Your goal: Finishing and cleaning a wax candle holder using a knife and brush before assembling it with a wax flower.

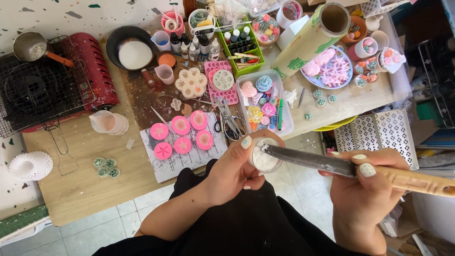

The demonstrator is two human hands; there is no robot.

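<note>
The wooden table (90, 189) is the largest thing in view, its bare plank top crowded with craft gear. At its far left corner sits a black wire grill (33, 90) beside a ribbed red cylinder (90, 66). Nearer the table's front edge lies a printed sheet carrying six round pink silicone moulds (182, 135), soft and matte, each pressed with a flower or star shape.

Below the table's front edge, over dark clothing, the left hand (232, 173) is wrapped closed around a small round cup (264, 155) of white paste, thumb and fingers curled about its rim. The right hand (365, 189) grips shut on a palette knife (313, 161) at its pale wooden handle. The knife's long axis runs nearly level, from the right hand leftward, its smeared metal blade tip resting on the cup's white surface. The left hand is the nearer to the cup; the right stands well apart.
</note>
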